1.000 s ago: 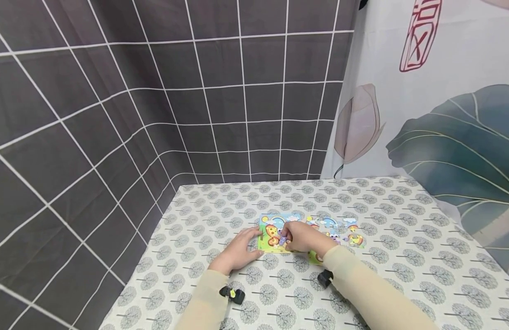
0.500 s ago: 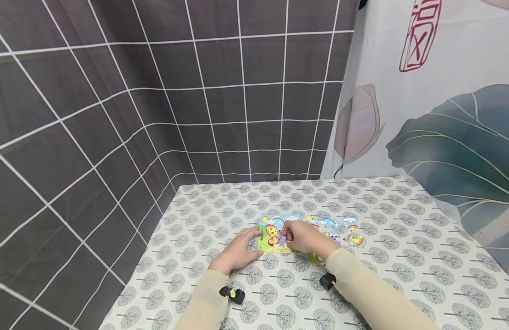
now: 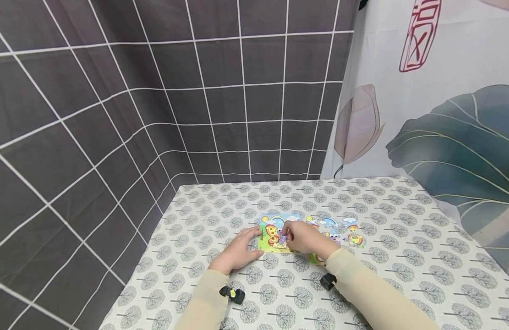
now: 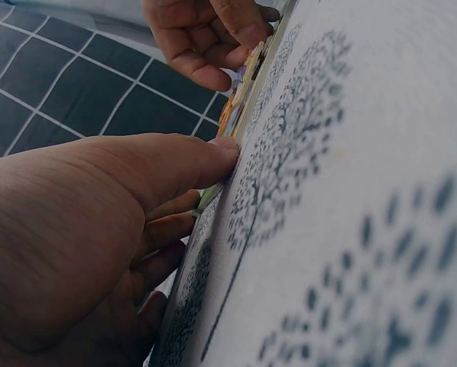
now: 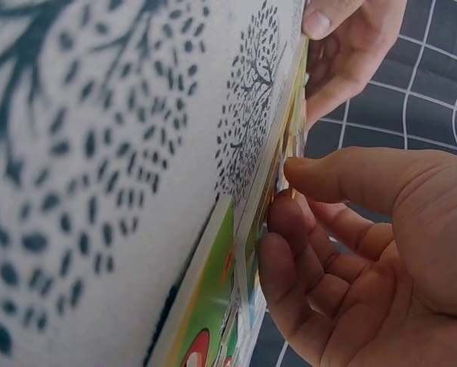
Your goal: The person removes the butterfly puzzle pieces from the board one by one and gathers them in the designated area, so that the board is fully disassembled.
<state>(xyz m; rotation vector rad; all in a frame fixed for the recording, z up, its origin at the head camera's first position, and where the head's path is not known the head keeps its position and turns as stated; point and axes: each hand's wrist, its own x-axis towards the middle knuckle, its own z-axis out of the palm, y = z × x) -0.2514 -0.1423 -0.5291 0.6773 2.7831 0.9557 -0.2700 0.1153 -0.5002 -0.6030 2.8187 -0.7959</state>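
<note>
A colourful cartoon jigsaw board (image 3: pixel 264 246) lies flat on the tree-patterned cloth. My left hand (image 3: pixel 238 252) rests at the board's left side, thumb at its near corner and fingers loosely spread along the edge. Over the board's right half, my right hand (image 3: pixel 307 236) has thumb and forefinger together, pinching a small puzzle piece (image 3: pixel 282 239) with purple on it, low against the picture. In the right wrist view, the right thumb and forefinger (image 5: pixel 286 205) meet right at the board's surface, and the other fingers are curled. Most of the piece is hidden by the fingers.
Right of the board lie several loose puzzle pieces, among them one with a yellow figure (image 3: pixel 355 239) and one with a rainbow (image 3: pixel 330 222). A green piece (image 5: pixel 205 294) sits close by the board's near right corner. Dark gridded curtain (image 3: pixel 238 105) hangs behind the table (image 3: pixel 188 266).
The right hand has shifted slightly, and the purple piece at its fingertips has turned or slid a little on the board. The left hand stays where it was.
</note>
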